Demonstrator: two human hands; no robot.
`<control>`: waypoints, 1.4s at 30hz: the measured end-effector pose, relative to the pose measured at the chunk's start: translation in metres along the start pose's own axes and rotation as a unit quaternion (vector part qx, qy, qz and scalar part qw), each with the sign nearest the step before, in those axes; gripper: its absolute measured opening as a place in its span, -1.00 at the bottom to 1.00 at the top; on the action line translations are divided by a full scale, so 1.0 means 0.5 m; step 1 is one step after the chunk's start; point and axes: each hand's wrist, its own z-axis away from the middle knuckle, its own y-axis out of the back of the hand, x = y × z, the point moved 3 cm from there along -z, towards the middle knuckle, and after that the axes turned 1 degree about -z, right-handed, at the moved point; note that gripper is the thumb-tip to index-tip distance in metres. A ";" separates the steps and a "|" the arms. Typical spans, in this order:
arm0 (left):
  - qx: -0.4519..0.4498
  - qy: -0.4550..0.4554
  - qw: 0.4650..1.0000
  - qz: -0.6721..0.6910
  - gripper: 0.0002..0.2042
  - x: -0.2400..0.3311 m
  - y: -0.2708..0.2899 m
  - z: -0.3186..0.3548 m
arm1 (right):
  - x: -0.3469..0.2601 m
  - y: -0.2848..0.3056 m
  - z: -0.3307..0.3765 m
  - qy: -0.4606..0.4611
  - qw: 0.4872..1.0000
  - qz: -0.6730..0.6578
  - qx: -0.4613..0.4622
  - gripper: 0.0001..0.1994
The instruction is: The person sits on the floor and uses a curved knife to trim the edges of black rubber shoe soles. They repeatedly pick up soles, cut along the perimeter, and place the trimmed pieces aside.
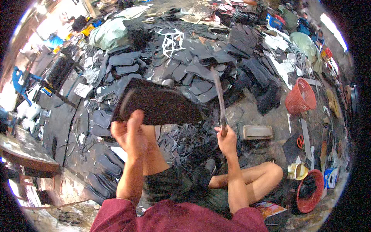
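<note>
My left hand (130,133) grips a black shoe sole (158,103) by its near left end, thumb on top. The sole lies against a larger black sheet whose edges stick out around it. To the right, my right hand (227,141) is closed round the handle of a long, narrow-bladed knife (219,91), which points away from me and stands apart from the sole. Between my legs lies a heap of thin black offcuts (181,141). Beyond my hands, many dark cut soles (199,79) are piled on the floor.
At right are a grey oblong block (257,132), a red plastic basket (300,96), scissors with orange handles (300,141) and a red bowl (310,191). Pairs of soles (109,164) lie at left. A wooden bench (29,156) stands at far left, near a blue-framed device (23,87).
</note>
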 end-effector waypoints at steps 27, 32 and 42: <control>-0.130 0.579 0.804 0.019 -0.68 -0.044 0.127 0.075 | -0.194 0.025 0.247 0.070 0.981 -0.062 -0.168 -0.60; -0.153 0.592 0.791 0.010 -0.69 -0.055 0.137 0.077 | -0.242 0.015 0.133 0.109 0.974 -0.038 -0.195 -0.49; -0.263 0.561 0.783 -0.054 -0.67 -0.049 0.140 0.064 | -0.365 0.065 -0.073 0.164 0.872 0.077 -0.455 -0.61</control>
